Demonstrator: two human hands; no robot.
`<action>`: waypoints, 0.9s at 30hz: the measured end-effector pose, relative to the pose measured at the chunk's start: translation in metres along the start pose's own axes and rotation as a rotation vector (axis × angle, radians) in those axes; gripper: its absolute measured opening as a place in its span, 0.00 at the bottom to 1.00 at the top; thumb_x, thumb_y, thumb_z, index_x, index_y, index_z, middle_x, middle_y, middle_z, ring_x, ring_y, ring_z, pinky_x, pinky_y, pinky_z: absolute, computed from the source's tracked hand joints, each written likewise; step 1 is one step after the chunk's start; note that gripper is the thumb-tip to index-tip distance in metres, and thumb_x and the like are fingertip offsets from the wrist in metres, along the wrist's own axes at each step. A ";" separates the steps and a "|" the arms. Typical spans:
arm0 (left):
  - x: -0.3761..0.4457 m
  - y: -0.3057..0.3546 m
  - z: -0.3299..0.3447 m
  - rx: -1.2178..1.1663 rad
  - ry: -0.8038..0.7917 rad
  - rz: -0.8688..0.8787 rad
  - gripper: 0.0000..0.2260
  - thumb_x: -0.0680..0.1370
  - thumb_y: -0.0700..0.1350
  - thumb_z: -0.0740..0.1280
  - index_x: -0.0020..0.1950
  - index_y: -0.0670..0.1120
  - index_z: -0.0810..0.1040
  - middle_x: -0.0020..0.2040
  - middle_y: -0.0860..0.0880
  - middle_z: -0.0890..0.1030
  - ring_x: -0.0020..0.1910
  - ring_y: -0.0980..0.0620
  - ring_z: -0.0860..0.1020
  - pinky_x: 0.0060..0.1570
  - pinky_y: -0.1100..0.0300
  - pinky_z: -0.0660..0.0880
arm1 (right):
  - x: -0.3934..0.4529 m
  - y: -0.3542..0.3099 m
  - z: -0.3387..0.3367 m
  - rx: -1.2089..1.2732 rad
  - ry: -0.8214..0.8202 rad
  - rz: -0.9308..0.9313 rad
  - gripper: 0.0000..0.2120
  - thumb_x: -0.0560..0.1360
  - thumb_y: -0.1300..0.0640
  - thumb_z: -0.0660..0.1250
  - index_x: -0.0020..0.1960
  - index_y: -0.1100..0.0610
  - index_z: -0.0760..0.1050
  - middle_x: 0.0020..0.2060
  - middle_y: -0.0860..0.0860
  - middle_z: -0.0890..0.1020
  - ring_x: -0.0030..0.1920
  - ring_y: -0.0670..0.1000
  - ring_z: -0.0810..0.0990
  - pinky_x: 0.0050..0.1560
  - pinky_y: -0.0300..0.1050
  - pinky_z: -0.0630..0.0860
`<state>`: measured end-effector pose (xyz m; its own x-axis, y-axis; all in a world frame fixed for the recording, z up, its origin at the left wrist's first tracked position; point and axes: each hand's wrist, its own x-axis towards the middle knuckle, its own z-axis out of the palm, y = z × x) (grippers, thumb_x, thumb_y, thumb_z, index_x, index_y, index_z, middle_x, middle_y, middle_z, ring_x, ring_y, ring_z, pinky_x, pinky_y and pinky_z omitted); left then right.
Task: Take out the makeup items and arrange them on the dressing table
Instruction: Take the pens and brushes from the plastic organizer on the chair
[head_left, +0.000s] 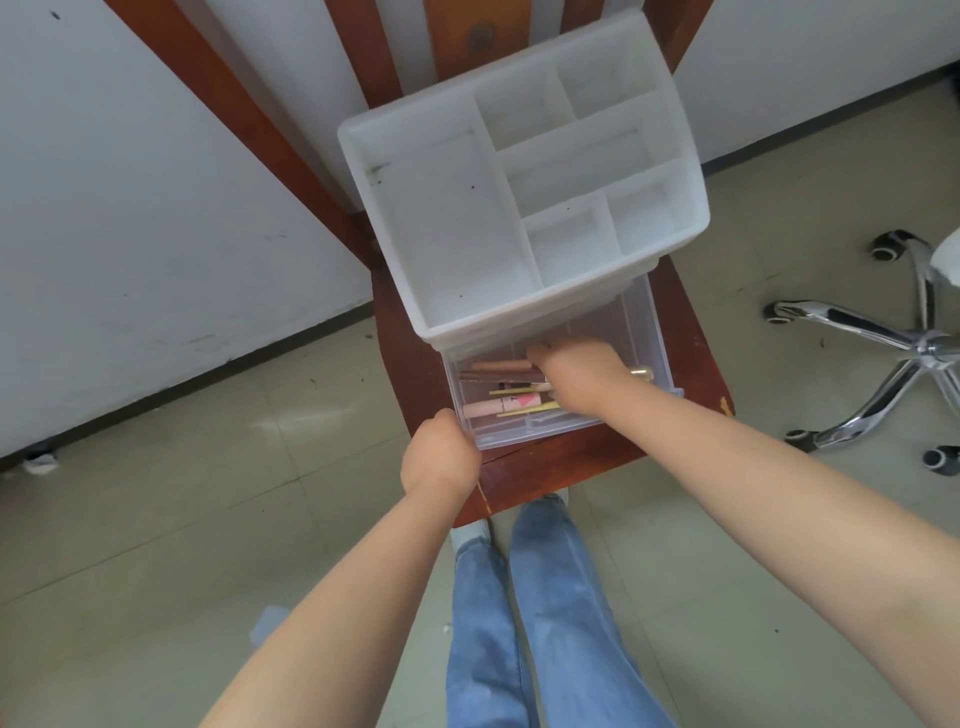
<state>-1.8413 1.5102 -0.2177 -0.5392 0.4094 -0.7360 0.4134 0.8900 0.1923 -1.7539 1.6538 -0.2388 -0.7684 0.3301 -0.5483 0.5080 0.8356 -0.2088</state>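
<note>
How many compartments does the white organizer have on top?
6: a large one on the left, two at the back, a long middle one, and two at the front.

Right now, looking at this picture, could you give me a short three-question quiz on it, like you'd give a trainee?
1. True or false: the top compartments of the white organizer are full of makeup.
2. Which hand is reaching in among the items in the clear drawer? A) left hand B) right hand C) neither
3. Fill in: the organizer sits on a wooden ____.

Key
1. False: the compartments look empty; the makeup items lie in the pulled-out drawer.
2. B: the left hand grips the drawer's front corner instead.
3. Chair.
</note>
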 end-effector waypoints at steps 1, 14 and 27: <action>0.000 0.000 0.000 0.005 0.003 0.002 0.09 0.78 0.40 0.55 0.53 0.36 0.70 0.55 0.37 0.76 0.53 0.37 0.74 0.42 0.54 0.67 | -0.002 0.002 -0.001 -0.004 0.003 -0.010 0.13 0.72 0.68 0.60 0.56 0.60 0.69 0.46 0.58 0.78 0.40 0.58 0.74 0.34 0.44 0.65; -0.003 0.003 -0.009 0.041 -0.031 0.008 0.10 0.78 0.40 0.55 0.54 0.36 0.71 0.55 0.37 0.76 0.53 0.38 0.74 0.45 0.53 0.71 | -0.079 0.016 -0.007 0.580 0.137 0.343 0.09 0.66 0.65 0.65 0.36 0.54 0.68 0.31 0.50 0.75 0.33 0.53 0.73 0.31 0.40 0.66; 0.003 0.048 -0.003 0.517 0.088 0.586 0.14 0.78 0.44 0.59 0.62 0.42 0.67 0.59 0.42 0.72 0.58 0.42 0.71 0.46 0.52 0.70 | -0.094 -0.011 0.049 2.164 0.691 1.052 0.14 0.70 0.74 0.62 0.41 0.56 0.68 0.39 0.52 0.79 0.27 0.43 0.75 0.25 0.32 0.73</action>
<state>-1.8257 1.5547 -0.2087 -0.1749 0.8170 -0.5494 0.9257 0.3265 0.1909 -1.6682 1.5923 -0.2250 0.1187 0.5332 -0.8376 -0.1944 -0.8148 -0.5462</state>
